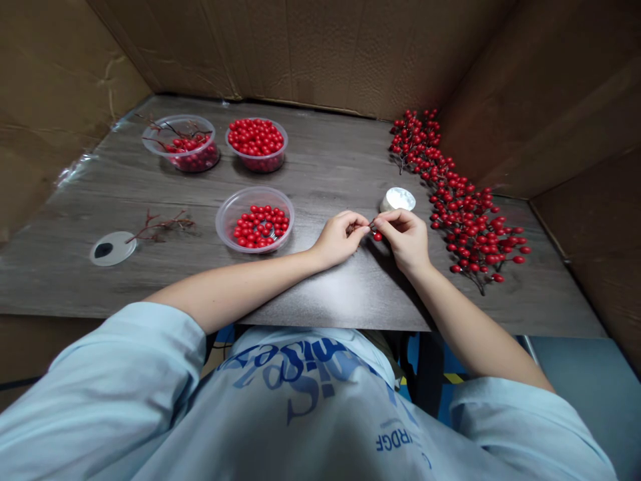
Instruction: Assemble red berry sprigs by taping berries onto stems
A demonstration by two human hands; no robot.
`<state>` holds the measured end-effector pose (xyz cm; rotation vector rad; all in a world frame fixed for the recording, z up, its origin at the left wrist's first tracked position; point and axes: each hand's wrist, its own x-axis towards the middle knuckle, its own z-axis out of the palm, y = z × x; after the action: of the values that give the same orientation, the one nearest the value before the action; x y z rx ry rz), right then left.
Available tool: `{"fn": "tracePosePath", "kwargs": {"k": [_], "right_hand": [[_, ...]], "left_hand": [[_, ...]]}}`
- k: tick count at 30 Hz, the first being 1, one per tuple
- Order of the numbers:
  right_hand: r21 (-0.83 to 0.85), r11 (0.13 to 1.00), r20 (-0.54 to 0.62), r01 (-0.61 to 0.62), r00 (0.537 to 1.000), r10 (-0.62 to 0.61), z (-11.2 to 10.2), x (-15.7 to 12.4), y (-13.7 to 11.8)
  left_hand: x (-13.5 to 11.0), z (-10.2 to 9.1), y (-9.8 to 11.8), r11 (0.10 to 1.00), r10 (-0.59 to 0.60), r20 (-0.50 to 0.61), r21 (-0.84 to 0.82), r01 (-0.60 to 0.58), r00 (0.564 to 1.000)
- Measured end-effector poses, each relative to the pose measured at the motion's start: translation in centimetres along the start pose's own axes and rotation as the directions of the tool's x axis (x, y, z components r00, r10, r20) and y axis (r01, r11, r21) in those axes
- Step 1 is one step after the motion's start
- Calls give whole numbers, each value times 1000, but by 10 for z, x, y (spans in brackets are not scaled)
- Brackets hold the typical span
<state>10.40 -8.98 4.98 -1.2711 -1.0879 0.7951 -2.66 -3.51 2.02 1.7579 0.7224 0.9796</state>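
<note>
Cardboard wall (50,113) on the far left and around the back of the grey wood-grain desk (325,167). Left side of the desk: flat white round disc (113,248) with a dark hole, then a bare reddish-brown twig (160,226) just right of it, its end nearly touching the disc. Toward the back, a clear plastic tub (181,143) holds red berries and twigs, some of the twigs sticking out past the rim. Just right of it is a second clear tub (256,145), full of loose red berries. A third clear tub (254,219) sits nearer the person, about half full of red berries. The left hand (336,239) is just right of that tub, curled, fingertips pinched shut on a thin dark stem (356,228). The right hand (404,239) is also pinched, fingertips close to the left hand's and on the same stem, with a single red berry (377,236) hanging at the stem just below them; exact grip is too small to tell. Small round white-filled tub (398,199) sits just beyond the right hand, contents unclear. Long branch of red berries (461,200) lies along the right side of the desk, beside the cardboard wall (551,100).
</note>
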Motion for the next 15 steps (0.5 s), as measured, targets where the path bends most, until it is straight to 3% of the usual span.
{"fn": "tracePosePath", "kwargs": {"k": [9, 15], "right_hand": [[4, 1000, 5, 15, 1000, -15, 0, 0, -1], [-122, 991, -5, 62, 998, -63, -5, 3, -3]], "left_hand": [[1, 2, -3, 1000, 3, 0, -20, -3, 1000], [1, 2, -3, 999, -10, 14, -38, 10, 1000]]}}
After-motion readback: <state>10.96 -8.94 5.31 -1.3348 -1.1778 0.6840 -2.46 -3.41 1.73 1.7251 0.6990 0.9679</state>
